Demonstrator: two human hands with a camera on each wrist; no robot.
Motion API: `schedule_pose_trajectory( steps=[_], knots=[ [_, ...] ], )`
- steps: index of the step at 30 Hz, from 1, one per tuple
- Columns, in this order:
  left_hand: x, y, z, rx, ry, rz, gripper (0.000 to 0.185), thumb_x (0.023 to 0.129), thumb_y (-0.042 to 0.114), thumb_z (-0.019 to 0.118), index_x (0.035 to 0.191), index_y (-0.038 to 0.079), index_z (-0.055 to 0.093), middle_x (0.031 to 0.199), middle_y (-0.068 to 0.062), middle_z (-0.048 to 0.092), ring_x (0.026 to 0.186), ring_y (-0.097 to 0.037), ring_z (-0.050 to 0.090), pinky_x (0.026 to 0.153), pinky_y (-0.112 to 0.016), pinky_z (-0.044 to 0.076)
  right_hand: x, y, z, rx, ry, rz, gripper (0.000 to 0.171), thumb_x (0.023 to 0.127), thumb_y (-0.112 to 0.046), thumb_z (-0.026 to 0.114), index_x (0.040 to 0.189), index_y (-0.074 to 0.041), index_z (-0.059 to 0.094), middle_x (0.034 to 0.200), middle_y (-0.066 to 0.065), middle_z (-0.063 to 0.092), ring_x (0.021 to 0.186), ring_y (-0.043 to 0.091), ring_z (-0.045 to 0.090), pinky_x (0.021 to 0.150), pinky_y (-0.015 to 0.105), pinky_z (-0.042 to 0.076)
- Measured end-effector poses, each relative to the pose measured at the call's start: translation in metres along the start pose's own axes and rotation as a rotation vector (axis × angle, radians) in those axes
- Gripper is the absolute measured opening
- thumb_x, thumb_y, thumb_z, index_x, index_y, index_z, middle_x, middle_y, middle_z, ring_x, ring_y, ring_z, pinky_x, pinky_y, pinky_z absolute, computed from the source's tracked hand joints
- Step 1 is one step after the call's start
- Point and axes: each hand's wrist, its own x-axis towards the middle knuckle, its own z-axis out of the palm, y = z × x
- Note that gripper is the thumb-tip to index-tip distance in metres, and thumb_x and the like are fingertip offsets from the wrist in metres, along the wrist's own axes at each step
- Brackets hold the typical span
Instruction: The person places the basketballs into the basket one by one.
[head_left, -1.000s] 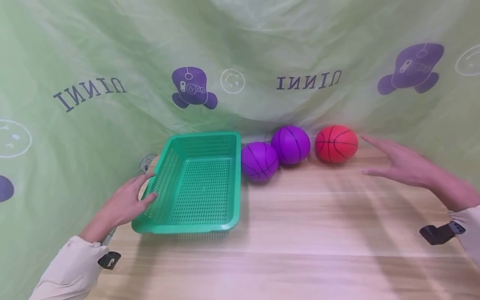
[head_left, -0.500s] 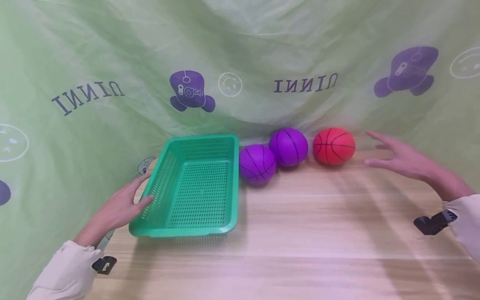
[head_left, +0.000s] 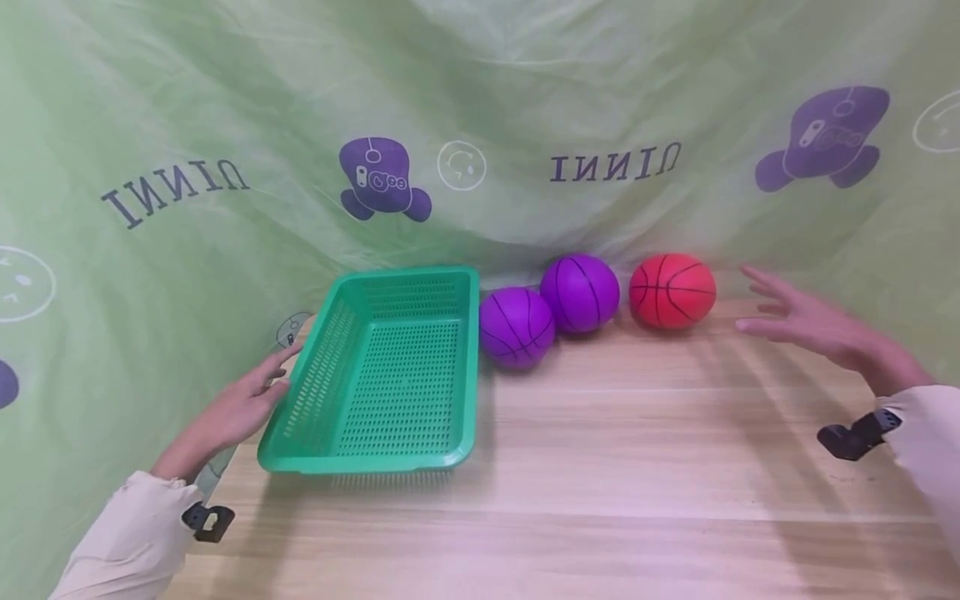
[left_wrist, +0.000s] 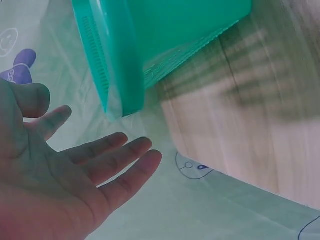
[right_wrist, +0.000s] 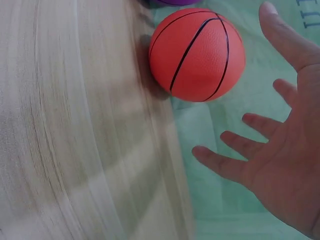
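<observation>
Two hands, fingers apart, holding nothing: left hand (head_left: 238, 408) now off green basket (head_left: 390, 442), right hand (head_left: 813, 327) drawn slightly back from red ball (head_left: 672, 290).

Red ball (head_left: 672, 290): your right hand's nearest object; basketball-style black seams, resting on the wooden table against the green sheet, untouched.
Green basket (head_left: 390, 379): just beside your left hand; perforated plastic, rectangular, upright and empty on the table.
Separation: well apart, two purple balls between them.
</observation>
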Motion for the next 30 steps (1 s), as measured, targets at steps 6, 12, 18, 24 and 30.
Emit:
schedule_pose_trajectory(
  steps=[6,12,18,24,30],
  knots=[
    [-0.001,-0.007,-0.002,-0.029,-0.02,-0.01,0.057,0.109,0.015,0.032,0.162,0.012,0.01,0.151,-0.038,0.027,0.131,-0.059,0.033,0.094,-0.075,0.035,0.008,0.012,0.006,0.069,0.017,-0.054,0.083,0.103,-0.021,0.057,0.161,-0.036,0.0,0.162,0.021,0.014,0.137,0.053,0.028,0.098,0.055,0.042],
    [0.002,-0.021,0.0,-0.217,-0.053,0.001,0.061,0.107,0.005,0.032,0.162,0.014,0.007,0.139,-0.038,0.042,0.12,-0.051,0.05,0.09,-0.062,0.05,0.015,0.028,0.012,0.141,0.008,-0.077,0.08,0.104,-0.018,0.052,0.16,-0.039,-0.001,0.164,0.019,0.01,0.138,0.052,0.025,0.101,0.053,0.041],
    [0.007,-0.029,0.009,-0.327,-0.091,-0.091,0.063,0.107,0.006,0.031,0.163,0.018,0.004,0.137,-0.039,0.041,0.109,-0.04,0.06,0.079,-0.055,0.056,0.019,0.037,0.009,0.164,0.002,-0.058,0.078,0.105,-0.022,0.051,0.161,-0.037,0.0,0.16,0.028,0.012,0.137,0.056,0.023,0.097,0.072,0.033],
    [0.007,-0.031,0.011,-0.331,-0.109,-0.145,0.062,0.106,0.003,0.031,0.162,0.014,0.006,0.136,-0.044,0.039,0.1,-0.036,0.065,0.073,-0.05,0.058,0.025,0.035,0.012,0.176,-0.014,-0.035,0.075,0.106,-0.026,0.048,0.162,-0.033,-0.002,0.16,0.028,0.011,0.137,0.054,0.025,0.099,0.072,0.033],
    [0.011,-0.03,0.007,-0.44,-0.127,-0.153,0.064,0.106,0.003,0.036,0.162,0.015,0.009,0.131,-0.04,0.048,0.098,-0.034,0.065,0.074,-0.051,0.058,0.035,0.036,0.01,0.202,-0.015,-0.029,0.073,0.107,-0.028,0.046,0.161,-0.034,-0.001,0.16,0.028,0.01,0.137,0.052,0.028,0.099,0.072,0.034]
  ],
)
